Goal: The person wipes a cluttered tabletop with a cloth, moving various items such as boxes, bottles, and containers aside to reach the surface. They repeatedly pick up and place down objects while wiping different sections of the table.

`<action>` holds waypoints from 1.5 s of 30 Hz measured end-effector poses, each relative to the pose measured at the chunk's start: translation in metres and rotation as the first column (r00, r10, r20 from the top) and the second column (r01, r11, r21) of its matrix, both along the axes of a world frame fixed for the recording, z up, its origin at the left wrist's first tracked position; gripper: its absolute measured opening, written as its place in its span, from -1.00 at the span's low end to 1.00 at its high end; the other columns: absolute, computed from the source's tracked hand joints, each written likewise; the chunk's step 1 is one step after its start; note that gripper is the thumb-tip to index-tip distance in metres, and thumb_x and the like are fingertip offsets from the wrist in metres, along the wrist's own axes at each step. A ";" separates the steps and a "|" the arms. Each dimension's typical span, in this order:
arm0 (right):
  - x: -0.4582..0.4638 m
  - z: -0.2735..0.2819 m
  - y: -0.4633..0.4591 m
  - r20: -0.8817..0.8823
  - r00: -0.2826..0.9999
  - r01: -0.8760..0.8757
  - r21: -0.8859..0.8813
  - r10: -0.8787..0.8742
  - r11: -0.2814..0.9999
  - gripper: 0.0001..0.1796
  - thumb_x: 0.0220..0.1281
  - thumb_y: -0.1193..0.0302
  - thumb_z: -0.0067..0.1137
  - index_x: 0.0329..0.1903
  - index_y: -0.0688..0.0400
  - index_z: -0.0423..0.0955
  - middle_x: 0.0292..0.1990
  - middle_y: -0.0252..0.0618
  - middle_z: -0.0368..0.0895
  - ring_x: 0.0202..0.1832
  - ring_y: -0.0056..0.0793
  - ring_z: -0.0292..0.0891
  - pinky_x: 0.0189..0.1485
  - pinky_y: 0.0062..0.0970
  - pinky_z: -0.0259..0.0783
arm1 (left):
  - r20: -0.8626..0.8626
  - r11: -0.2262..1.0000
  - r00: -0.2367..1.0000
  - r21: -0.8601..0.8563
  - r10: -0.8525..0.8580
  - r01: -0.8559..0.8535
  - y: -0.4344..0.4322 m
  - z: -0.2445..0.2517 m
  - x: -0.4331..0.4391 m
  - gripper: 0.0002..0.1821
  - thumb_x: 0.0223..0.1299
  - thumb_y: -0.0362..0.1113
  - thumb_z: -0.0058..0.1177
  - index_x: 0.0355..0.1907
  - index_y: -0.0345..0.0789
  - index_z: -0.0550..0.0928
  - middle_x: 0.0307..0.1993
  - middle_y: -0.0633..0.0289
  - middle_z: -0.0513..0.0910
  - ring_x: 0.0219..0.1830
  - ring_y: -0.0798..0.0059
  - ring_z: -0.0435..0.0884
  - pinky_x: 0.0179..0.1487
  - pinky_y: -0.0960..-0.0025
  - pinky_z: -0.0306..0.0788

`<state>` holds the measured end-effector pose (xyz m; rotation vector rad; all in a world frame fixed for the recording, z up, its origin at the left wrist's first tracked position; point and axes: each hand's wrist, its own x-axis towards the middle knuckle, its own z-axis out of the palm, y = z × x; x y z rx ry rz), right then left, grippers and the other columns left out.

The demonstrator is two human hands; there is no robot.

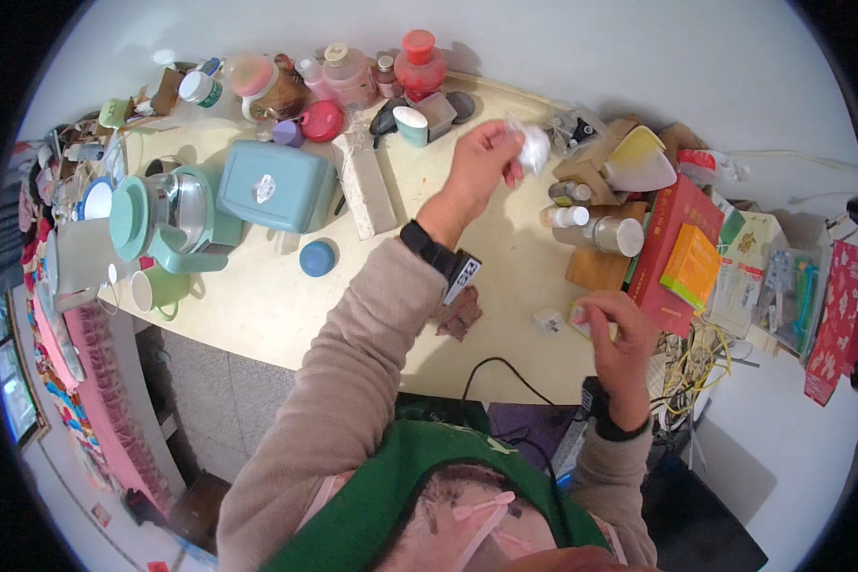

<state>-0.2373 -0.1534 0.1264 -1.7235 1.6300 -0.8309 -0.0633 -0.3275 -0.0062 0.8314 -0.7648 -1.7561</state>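
Note:
My left hand (477, 166) reaches over the back of the desk, its fingers pinched on a white crumpled wad (535, 150), perhaps thin plastic. At the right side of the desk, my right hand (623, 350) has its thumb and fingers around a small yellowish packet (580, 320), mostly covered by the fingers. Just left of that packet lies a white plug adapter (548, 321). A reddish-brown cloth scrap (460, 314) rests on the desk, partly hidden by my left wrist.
Bottles, among them a red one (420, 66), line the wall. A blue plastic box (277, 186), a mint-green kettle (175, 214), a green mug (160, 289) and a long carton (366, 187) stand left. To the right are jars (617, 236), a red book (679, 250) and tangled cables (686, 372).

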 end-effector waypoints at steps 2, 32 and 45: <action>0.018 -0.020 -0.010 0.020 1.000 0.001 0.026 -0.001 1.000 -0.87 0.09 0.61 0.12 -0.25 0.26 0.51 -0.38 -0.15 0.57 -0.45 -0.47 0.50 -0.42 -0.58 0.37 | 0.178 0.998 0.983 -0.041 0.054 -0.047 0.025 -0.006 -0.004 -0.89 0.19 -0.35 0.07 -0.28 -0.35 0.54 -0.53 0.34 0.54 -0.61 0.68 0.46 -0.57 0.59 0.32; 0.034 -0.051 0.017 0.144 0.990 -0.034 0.275 -0.006 0.961 -0.90 0.15 0.50 0.09 -0.25 0.22 0.46 -0.33 -0.11 0.52 -0.38 -0.17 0.51 -0.37 -0.37 0.43 | 0.695 0.738 0.710 -0.422 -0.110 0.527 -0.126 0.040 -0.149 -0.81 -0.10 -0.34 0.29 -0.61 -0.36 0.57 -0.59 0.27 0.59 -0.59 0.62 0.51 -0.47 0.48 0.39; 0.022 -0.057 0.029 0.140 0.989 -0.091 0.257 0.056 0.962 -0.87 0.12 0.53 0.12 -0.24 0.22 0.47 -0.33 -0.13 0.54 -0.39 -0.26 0.53 -0.38 -0.45 0.44 | 0.855 0.194 0.325 -0.427 0.404 0.883 -0.152 0.020 -0.199 -0.73 -0.02 -0.19 0.02 -0.23 -0.18 0.61 -0.28 0.03 0.63 -0.19 0.01 0.60 -0.15 0.10 0.48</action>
